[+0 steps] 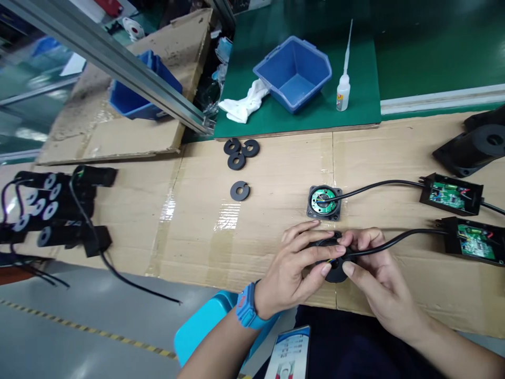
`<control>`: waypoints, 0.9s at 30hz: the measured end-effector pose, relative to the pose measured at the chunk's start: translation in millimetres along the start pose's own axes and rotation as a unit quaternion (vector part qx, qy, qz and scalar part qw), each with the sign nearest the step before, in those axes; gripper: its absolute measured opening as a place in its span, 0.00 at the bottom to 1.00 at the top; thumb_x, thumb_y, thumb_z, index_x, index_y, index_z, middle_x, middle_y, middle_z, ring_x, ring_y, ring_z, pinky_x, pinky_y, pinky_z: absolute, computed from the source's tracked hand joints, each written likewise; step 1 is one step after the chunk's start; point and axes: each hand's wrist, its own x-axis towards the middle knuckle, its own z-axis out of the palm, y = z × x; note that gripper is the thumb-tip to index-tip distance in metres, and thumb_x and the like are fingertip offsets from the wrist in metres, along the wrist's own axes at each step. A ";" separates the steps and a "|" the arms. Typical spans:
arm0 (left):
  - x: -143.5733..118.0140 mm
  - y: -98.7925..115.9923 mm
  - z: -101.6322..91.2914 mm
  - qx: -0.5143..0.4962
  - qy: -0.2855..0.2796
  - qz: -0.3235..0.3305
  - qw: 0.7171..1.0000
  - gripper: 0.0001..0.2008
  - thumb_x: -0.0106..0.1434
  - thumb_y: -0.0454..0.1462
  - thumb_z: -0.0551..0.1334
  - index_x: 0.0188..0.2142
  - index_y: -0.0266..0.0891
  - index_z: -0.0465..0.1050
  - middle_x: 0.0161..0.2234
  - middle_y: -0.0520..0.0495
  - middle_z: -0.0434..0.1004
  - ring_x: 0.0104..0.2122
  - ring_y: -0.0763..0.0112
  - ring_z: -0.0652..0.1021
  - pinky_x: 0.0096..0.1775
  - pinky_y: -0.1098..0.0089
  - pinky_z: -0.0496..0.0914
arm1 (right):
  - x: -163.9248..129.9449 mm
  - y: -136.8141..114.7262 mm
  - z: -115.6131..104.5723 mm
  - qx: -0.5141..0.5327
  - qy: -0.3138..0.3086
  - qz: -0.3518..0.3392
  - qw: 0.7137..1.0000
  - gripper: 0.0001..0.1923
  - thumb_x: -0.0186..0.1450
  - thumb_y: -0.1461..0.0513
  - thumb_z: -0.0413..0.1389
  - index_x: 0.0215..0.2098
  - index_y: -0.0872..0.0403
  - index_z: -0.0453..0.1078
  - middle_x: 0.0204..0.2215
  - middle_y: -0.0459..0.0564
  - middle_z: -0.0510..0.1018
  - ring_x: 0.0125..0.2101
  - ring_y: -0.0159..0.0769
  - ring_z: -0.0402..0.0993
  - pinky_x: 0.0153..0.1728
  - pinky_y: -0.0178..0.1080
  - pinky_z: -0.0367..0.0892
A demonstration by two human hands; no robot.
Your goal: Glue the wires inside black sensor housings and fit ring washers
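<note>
My left hand [298,260], with a blue wristband [248,308], curls its fingers over a black slotted ring [336,273]. From the other side, my right hand [374,268] pinches the same ring where a black cable [406,234] meets it. Fingers hide most of the ring and whatever lies under it; a bit of yellow wire shows between them. That cable leads right to a black box with a green circuit board [475,241]. Just beyond my hands lies a square black housing [323,202] with a round green board and its own cable.
Several black slotted rings [240,190] lie left of centre. Behind are a blue bin [294,73], a white cloth [246,101] and a dropper bottle [343,92]. Black cylinders with cables [59,205] crowd the left end. A second boxed board [452,193] and black housings [479,145] stand right.
</note>
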 end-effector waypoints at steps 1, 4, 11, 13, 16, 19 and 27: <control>-0.3 -0.3 -0.3 0.004 -0.001 0.001 1.000 0.15 0.72 0.36 0.61 0.56 0.46 0.75 0.56 0.43 0.80 0.62 0.57 0.74 0.65 0.50 0.66 | -0.1 0.8 -0.5 0.000 -0.003 -0.001 1.000 0.08 0.74 0.61 0.56 0.44 0.43 0.59 0.46 0.43 0.67 0.48 0.31 0.66 0.52 0.32 0.67; -2.0 -1.1 -0.2 0.013 -0.002 -0.001 1.000 0.15 0.72 0.36 0.61 0.56 0.46 0.76 0.56 0.43 0.80 0.62 0.58 0.74 0.63 0.52 0.67 | -0.3 1.8 -0.5 0.008 -0.008 0.000 1.000 0.08 0.74 0.60 0.56 0.44 0.43 0.59 0.46 0.43 0.67 0.48 0.30 0.67 0.51 0.33 0.66; -4.6 -4.0 3.3 0.048 0.024 0.019 0.998 0.14 0.73 0.39 0.59 0.55 0.45 0.77 0.56 0.41 0.78 0.62 0.56 0.72 0.62 0.52 0.67 | -1.0 -0.8 4.5 0.011 0.022 -0.002 1.000 0.09 0.73 0.63 0.56 0.44 0.43 0.59 0.50 0.42 0.67 0.53 0.31 0.66 0.55 0.35 0.65; -6.9 -3.3 3.4 0.094 0.053 0.049 0.993 0.14 0.72 0.37 0.60 0.54 0.45 0.77 0.56 0.42 0.77 0.64 0.56 0.69 0.62 0.53 0.66 | -1.2 -1.1 5.3 0.009 0.028 -0.001 1.000 0.09 0.73 0.63 0.56 0.44 0.43 0.59 0.51 0.42 0.68 0.53 0.30 0.66 0.55 0.34 0.65; -12.2 -0.1 5.2 0.165 0.070 0.140 0.974 0.08 0.69 0.37 0.64 0.47 0.42 0.78 0.53 0.43 0.80 0.64 0.58 0.70 0.59 0.60 0.67 | -1.6 -1.0 5.5 0.006 0.028 -0.002 1.000 0.09 0.73 0.63 0.55 0.45 0.42 0.60 0.51 0.42 0.68 0.52 0.29 0.67 0.55 0.33 0.65; -16.8 2.6 10.6 0.215 0.070 0.185 0.956 0.04 0.69 0.37 0.67 0.43 0.42 0.78 0.50 0.44 0.81 0.60 0.63 0.74 0.53 0.66 0.71 | -1.5 -0.3 5.2 0.008 0.030 -0.006 0.999 0.09 0.73 0.64 0.55 0.45 0.42 0.61 0.50 0.42 0.67 0.52 0.29 0.67 0.55 0.33 0.66; -20.7 -0.9 15.6 0.225 0.068 0.180 0.955 0.10 0.72 0.32 0.63 0.51 0.37 0.79 0.52 0.43 0.78 0.60 0.64 0.74 0.57 0.67 0.73 | -0.7 5.3 -4.0 0.015 0.012 -0.004 1.000 0.07 0.75 0.63 0.52 0.47 0.42 0.65 0.50 0.43 0.71 0.55 0.30 0.67 0.59 0.35 0.66</control>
